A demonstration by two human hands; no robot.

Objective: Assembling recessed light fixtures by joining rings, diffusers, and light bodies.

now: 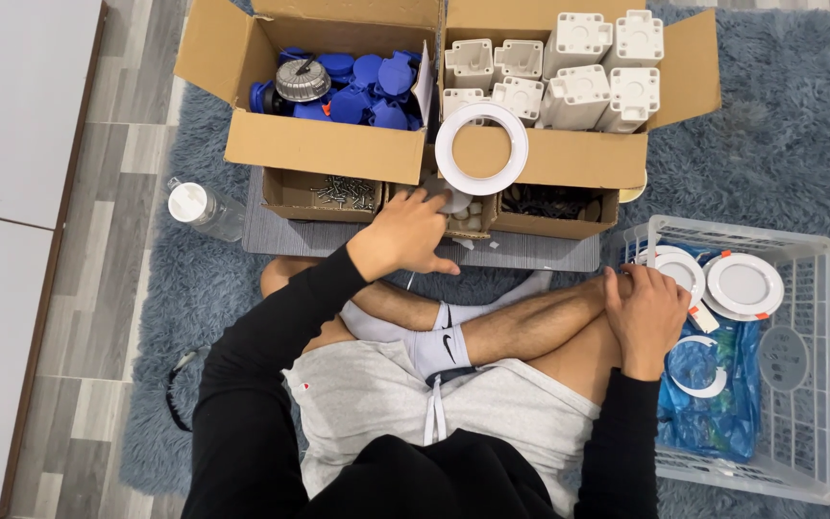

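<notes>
The left hand [405, 235] is stretched forward to about eleven o'clock from the crossed legs, its fingers spread and curled down into a small open carton of white parts [463, 216]; a pale piece seems to be pinched under the fingertips, though whether anything is truly gripped cannot be told. A white ring [481, 148] is stood on edge just above that hand, leaned against the front wall of the large box at twelve o'clock, presumably so that it is kept within reach. The right hand [647, 317] is laid flat on the knee at three o'clock, fingers together and holding nothing, apparently as a rest and a brace while the other arm is extended. Supplies are sorted by kind and fanned around the seated person: blue caps [369, 88] and a metal finned piece [303, 81] in the box at eleven o'clock, white square housings [588, 82] at one o'clock, screws [343, 192] in a shallow carton [292, 197] in front. Round white lamps [744, 284] are gathered in a white wire basket [823, 384] at three o'clock, beside the right hand, on a blue bag [713, 404]. A capped bottle [202, 208] is laid at ten o'clock on the grey rug [790, 144]
</notes>
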